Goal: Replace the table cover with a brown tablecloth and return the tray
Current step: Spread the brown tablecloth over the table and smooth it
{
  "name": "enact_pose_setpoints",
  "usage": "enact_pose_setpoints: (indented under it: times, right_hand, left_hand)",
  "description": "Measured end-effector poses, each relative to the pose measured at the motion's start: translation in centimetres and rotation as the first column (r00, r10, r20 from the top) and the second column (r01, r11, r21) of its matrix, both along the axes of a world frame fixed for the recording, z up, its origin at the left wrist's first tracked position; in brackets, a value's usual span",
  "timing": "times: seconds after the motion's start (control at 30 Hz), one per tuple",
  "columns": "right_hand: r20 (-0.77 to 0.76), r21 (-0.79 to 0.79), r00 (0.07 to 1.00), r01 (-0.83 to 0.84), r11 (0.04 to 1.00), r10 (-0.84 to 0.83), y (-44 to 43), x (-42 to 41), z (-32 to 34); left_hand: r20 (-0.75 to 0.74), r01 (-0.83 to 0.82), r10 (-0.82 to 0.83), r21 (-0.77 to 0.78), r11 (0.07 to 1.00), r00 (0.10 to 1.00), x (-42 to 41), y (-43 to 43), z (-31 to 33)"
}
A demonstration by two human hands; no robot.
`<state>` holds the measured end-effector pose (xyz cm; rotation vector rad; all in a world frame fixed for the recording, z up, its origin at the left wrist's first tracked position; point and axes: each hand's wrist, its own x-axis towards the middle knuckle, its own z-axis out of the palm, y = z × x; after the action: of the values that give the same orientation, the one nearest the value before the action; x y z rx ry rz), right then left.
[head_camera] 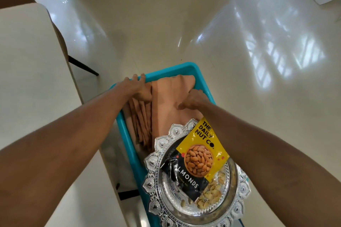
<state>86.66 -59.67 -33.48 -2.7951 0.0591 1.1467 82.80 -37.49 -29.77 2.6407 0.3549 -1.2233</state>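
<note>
at tray (129, 145) edge — left hand (135, 86)

A turquoise rectangular plastic tray (129, 145) sits in the lower middle of the frame, its long axis running away toward the centre and its raised rim visible along the left and far sides. A folded light-brown fabric tablecloth (166, 101) fills the far half of the tray, with stacked pleats showing on its left. The right hand (191, 99) grips the tablecloth's right side, and the left hand (135, 86) rests on its far left corner at the rim.

Left grip (135, 87) stretched flat, right grip (192, 100) curled, pinching
</note>
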Motion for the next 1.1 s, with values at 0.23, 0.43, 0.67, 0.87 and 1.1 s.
enact_pose_setpoints:
  times: [0.23,0.43,0.67,0.87,1.1]
  right_hand:
    - [0.083,-0.058,0.99,-0.106,0.993,0.111,-0.5,-0.4,0.1]
    - [-0.038,0.052,0.989,0.148,0.988,-0.146,0.2,0.5,0.3]
    - [-0.126,0.169,0.926,0.372,0.912,-0.355,1.3,1.6,0.1]
    - [-0.16,0.239,0.9,0.434,0.869,-0.406,0.8,2.2,0.5]
    - [-0.237,0.447,0.911,0.411,0.795,-0.338,-1.1,2.6,3.6]
  left_hand:
    - [-0.003,-0.001,0.001,-0.002,1.0,1.0,-0.2,-0.2,1.0]
    - [-0.018,0.003,-0.003,0.0,1.0,1.0,-0.2,-0.2,1.2]
    - [-0.035,-0.026,0.026,-0.005,1.0,0.999,0.1,-0.2,1.0]
    - [-0.034,-0.034,0.033,-0.011,0.999,0.999,0.2,-0.2,0.8]
    - [0.041,-0.116,0.12,-0.091,0.989,0.992,0.9,0.1,1.6]
